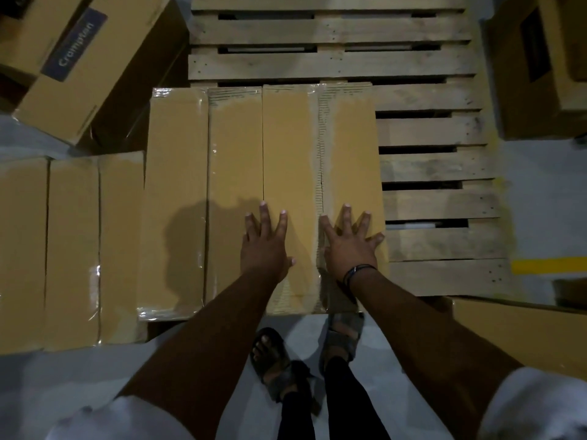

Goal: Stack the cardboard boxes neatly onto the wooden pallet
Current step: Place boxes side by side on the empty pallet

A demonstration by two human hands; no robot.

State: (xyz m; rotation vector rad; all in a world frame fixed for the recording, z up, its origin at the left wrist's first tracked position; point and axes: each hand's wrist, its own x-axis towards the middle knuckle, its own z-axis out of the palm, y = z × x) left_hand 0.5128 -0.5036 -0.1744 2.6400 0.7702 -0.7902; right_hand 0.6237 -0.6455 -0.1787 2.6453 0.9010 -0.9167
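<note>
Nearest to me, dark strappy sandals (pixel 273 360) on the grey floor, toes right up against the near end of the load. Both hands are flat and open with fingers spread, holding nothing. The left hand (pixel 265 246) presses on top of the row of long tan cardboard boxes (pixel 235 154). The right hand (pixel 349 246) is on the rightmost panel, forefinger just beside the torn tape seam. The row sits on the near-left part of the pale slatted wooden pallet (pixel 438 201), with bare slats to the right and beyond.

My take: this looks like squaring the boxes up. I'd push evenly with both palms and slide rather than lift, until the far ends line up along one slat (that ragged seam looks weak, so I'd keep weight off it).

Contents: every box is closed, so there's no telling what's inside. Same goes for the lower tan boxes (pixel 73 249) on the floor to the left, the tilted carton with the dark blue label (pixel 63 68) further back, and the brown cartons (pixel 533 90) at far right.
</note>
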